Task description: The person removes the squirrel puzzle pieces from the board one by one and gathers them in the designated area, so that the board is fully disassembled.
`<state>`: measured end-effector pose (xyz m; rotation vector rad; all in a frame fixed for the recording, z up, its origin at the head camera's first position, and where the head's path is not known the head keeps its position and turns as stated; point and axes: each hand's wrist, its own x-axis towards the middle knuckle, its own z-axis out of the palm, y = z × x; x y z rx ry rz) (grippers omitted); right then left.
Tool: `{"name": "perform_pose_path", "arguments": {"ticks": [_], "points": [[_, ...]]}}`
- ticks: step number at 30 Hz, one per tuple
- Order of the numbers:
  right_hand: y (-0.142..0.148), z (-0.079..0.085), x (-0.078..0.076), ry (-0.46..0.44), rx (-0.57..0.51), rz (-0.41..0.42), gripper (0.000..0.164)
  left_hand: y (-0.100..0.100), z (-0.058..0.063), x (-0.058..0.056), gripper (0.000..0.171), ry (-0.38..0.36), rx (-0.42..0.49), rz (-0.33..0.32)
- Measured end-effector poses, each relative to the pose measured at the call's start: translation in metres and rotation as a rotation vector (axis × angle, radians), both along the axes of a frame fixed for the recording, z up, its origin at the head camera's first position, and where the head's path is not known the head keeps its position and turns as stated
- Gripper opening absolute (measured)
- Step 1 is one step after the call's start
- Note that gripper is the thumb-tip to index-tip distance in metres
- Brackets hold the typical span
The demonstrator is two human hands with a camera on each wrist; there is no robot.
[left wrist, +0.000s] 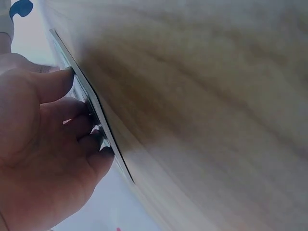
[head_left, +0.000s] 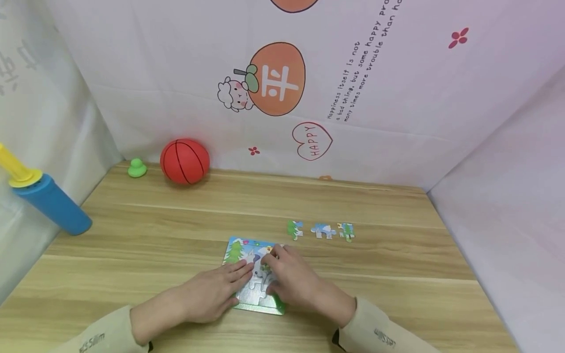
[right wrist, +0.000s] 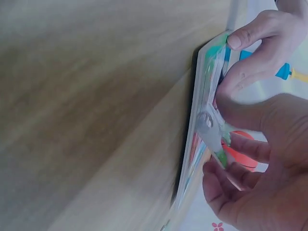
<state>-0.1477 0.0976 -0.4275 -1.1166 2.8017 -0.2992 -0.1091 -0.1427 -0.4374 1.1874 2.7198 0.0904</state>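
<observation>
- Right-hand grip (head_left: 291, 277): pinching a puzzle piece (right wrist: 211, 139) between thumb and fingers — the piece sits tilted over the board, green at one end; whether its lower end touches the board I cannot tell.
- Puzzle board (head_left: 256, 309): beneath both grips, flat on the tabletop (head_left: 176, 250) and partly covered by the hands; a green tree shows on it beyond the left-hand grip, jigsaw outlines between the two.
- Left-hand grip (head_left: 215, 292): holding nothing, fingers extended and resting on the left part of the board, thumb at its near edge.
- Three loose pieces: in a row beyond the right-hand grip and toward its right — a green and white one (head_left: 294, 229) nearest, a blue and white one (head_left: 323, 231) in the middle, a mostly green one (head_left: 346, 231) farthest right.
- Red ball (head_left: 185, 162): well beyond the left-hand grip, with a small green toy (head_left: 137, 169) just left of it.
- Blue and yellow pump (head_left: 55, 203): far to the left of the left-hand grip, leaning.
</observation>
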Motion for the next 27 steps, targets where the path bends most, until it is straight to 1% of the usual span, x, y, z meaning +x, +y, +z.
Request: {"name": "perform_pose_path", "arguments": {"ticks": [3, 7, 9, 13, 16, 23, 27], "points": [[-0.0003, -0.0004, 0.0015, 0.002, -0.035, 0.027, 0.036, -0.0009, -0.0009, 0.0008, 0.058, -0.005, 0.003, 0.004], [-0.0009, -0.0008, 0.0021, -0.020, -0.075, 0.044, 0.032, -0.0013, -0.0014, 0.0011, 0.058, -0.007, 0.007, 0.003], [-0.0010, -0.0012, 0.0020, -0.034, -0.078, 0.039, 0.030, -0.0012, -0.0013, 0.0012, 0.057, -0.011, 0.010, 0.003], [-0.0013, -0.0014, 0.0018, -0.043, -0.077, 0.031, 0.028, -0.0011, -0.0012, 0.0012, 0.057, -0.016, 0.009, 0.003], [-0.0021, -0.0005, 0.0018, -0.040, -0.071, 0.030, 0.028, -0.0011, -0.0015, 0.0011, 0.057, -0.009, 0.009, 0.001], [-0.0042, 0.0014, 0.0019, -0.066, -0.051, 0.025, 0.025, -0.0006, -0.0010, 0.0015, 0.057, 0.004, 0.006, 0.000], [-0.0045, 0.0011, 0.0023, -0.041, -0.052, 0.035, 0.026, 0.0000, -0.0004, 0.0018, 0.057, -0.002, 0.009, 0.006]]}}
